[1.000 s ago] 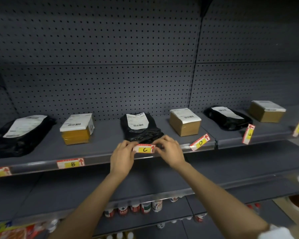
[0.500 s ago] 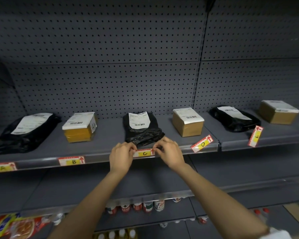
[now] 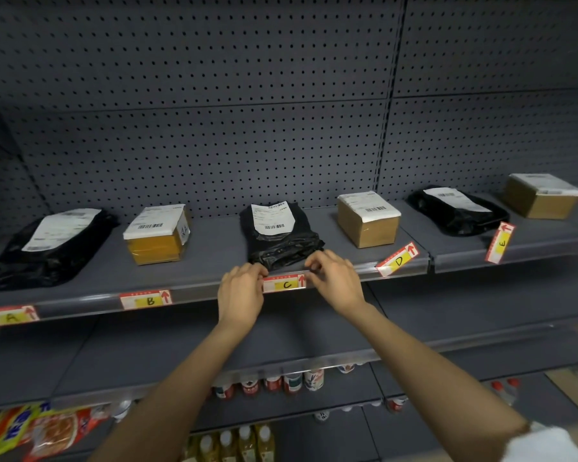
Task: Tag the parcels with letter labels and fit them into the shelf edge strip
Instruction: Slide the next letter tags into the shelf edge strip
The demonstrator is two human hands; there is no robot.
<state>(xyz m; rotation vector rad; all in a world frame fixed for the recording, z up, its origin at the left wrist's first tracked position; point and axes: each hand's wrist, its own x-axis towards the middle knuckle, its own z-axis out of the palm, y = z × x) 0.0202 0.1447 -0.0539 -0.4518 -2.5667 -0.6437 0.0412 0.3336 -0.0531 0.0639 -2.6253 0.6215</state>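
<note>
Hands [image 3: 241,291] [image 3: 336,283] pinch C label [image 3: 284,284] ends in edge strip [image 3: 80,300]

Six parcels [image 3: 282,233] along the shelf [image 3: 214,258]; labels A–C [image 3: 284,284] in its edge strip [image 3: 197,295] below.

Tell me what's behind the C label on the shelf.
A black bag parcel sits behind the C label, a white shipping slip on top. Its contents are hidden.
</note>
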